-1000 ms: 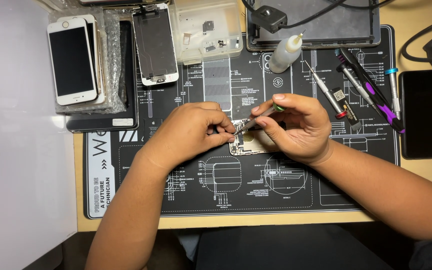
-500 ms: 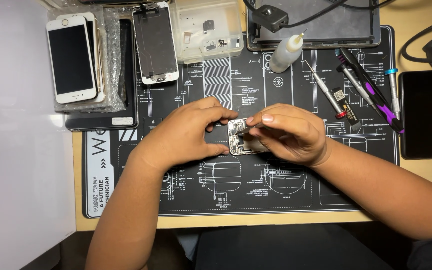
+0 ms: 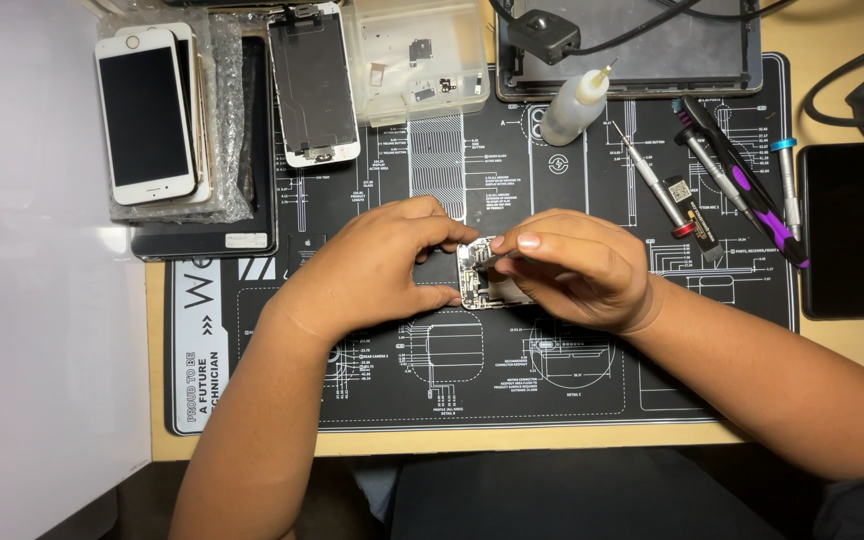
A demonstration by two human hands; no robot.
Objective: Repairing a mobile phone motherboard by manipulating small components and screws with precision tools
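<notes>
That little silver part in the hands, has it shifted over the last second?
Yes. The small silver part has slid slightly left and a touch lower on the black mat, away from the white squeeze bottle.

The work mat (image 3: 552, 390) looks like matt black rubber with fine white print. The bench (image 3: 832, 30) under it is smooth pale wood. The white phone (image 3: 144, 115) has a glossy glass face and lies on clear crinkled bubble wrap (image 3: 222, 195). The small bottle (image 3: 572, 108) is cloudy soft plastic. The screwdriver (image 3: 652, 180) shaft is bright metal.
</notes>
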